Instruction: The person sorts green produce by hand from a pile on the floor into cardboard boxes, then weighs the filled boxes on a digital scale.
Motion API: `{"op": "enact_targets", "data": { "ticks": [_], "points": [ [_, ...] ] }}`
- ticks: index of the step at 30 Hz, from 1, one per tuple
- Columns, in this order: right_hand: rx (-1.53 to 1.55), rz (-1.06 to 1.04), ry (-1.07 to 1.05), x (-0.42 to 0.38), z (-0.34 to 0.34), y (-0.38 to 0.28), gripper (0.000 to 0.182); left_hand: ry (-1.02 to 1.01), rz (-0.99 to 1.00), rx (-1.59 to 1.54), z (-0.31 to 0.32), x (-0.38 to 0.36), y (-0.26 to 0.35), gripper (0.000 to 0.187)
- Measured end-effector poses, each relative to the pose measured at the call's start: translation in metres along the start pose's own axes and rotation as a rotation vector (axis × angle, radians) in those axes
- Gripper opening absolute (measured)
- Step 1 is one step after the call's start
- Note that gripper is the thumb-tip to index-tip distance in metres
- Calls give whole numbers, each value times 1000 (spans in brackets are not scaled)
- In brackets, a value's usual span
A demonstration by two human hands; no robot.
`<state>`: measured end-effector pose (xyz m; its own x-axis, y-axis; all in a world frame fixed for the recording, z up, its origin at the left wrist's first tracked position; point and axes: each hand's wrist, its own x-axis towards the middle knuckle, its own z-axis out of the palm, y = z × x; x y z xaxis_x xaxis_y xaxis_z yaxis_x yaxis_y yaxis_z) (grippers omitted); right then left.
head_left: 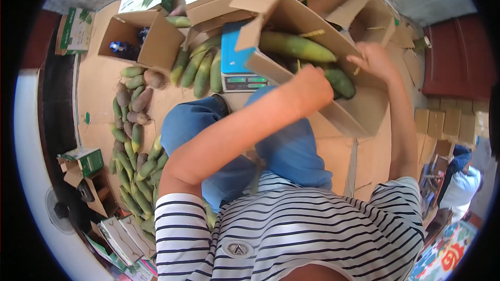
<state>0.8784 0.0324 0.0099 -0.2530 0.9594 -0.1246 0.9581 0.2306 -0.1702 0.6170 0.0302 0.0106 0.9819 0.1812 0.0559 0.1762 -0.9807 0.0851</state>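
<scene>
An open cardboard box (359,117) lies tilted in front of me on my lap, with long green fruits inside. My left hand (311,89) is closed around the end of a dark green fruit (341,83) at the box's near side. My right hand (375,61) reaches into the box at its right wall, fingers bent against the cardboard; what it holds I cannot tell. A larger pale green fruit (297,47) lies deeper in the box.
A blue-topped scale (240,75) sits under the box's left flap. Several green fruits (200,65) lie beside it, and a long row of green and brown fruits (133,140) runs along the left. Empty cartons (130,34) stand behind. Another person (461,179) sits at the right.
</scene>
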Motion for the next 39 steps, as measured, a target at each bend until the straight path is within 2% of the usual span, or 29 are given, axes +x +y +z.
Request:
{"op": "enact_targets", "data": {
  "ticks": [3,6,9,11,12,13,15,18,19,20,21,24,27,29,30,31,32,33,35,36,37,39],
  "points": [
    [109,219,-41,-96,6,1,33,-56,171,-110,17,29,57,8],
    [155,377,-42,-185,34,18,31,-82,258,-163,46,53,108,8],
    [345,637,-107,-273,72,42,30,167,241,-202,74,66,147,7],
    [381,871,-156,-334,121,60,29,174,279,-347,25,64,142,10],
    [295,892,-116,-385,166,79,27,177,289,-438,6,58,137,13],
    [209,912,-68,-434,210,93,25,235,272,-532,-9,46,126,14],
    [167,898,284,-504,254,73,25,299,183,-594,-31,23,96,17],
    [334,1415,61,-532,250,53,27,218,-98,-538,-55,-11,50,22],
    [418,1441,177,-539,252,42,27,315,-178,-557,-41,-18,32,19],
    [502,1455,291,-541,257,26,28,277,-293,-643,-45,-23,21,15],
    [587,1456,401,-537,260,19,29,286,-359,-590,-39,-27,10,17],
    [974,1573,255,-537,254,20,30,200,-477,-522,-23,-29,-7,16],
    [702,1642,-483,-505,196,44,28,156,-492,-385,-12,-23,-12,18],
    [55,1064,-602,-513,189,108,33,86,-502,-294,-12,-21,-15,20],
    [-281,994,-193,-467,164,103,32,27,-502,-212,-9,-23,-16,20],
    [-166,984,-113,-388,108,84,33,-25,-498,-131,-4,-25,-18,21],
    [-150,730,122,-343,96,92,28,-73,-498,-46,1,-27,-20,22],
    [67,701,190,-275,65,74,24,-93,-501,-36,4,-28,-23,22],
    [84,488,224,-184,71,83,22,-152,-512,-17,10,-35,-23,23],
    [37,459,136,-142,72,81,26,-168,-526,-27,10,-37,-24,24],
    [-15,436,118,-105,86,87,37,-183,-540,-39,10,-38,-25,24],
    [12,444,133,-35,98,84,45,-203,-564,-49,10,-40,-25,25]
  ]
}}
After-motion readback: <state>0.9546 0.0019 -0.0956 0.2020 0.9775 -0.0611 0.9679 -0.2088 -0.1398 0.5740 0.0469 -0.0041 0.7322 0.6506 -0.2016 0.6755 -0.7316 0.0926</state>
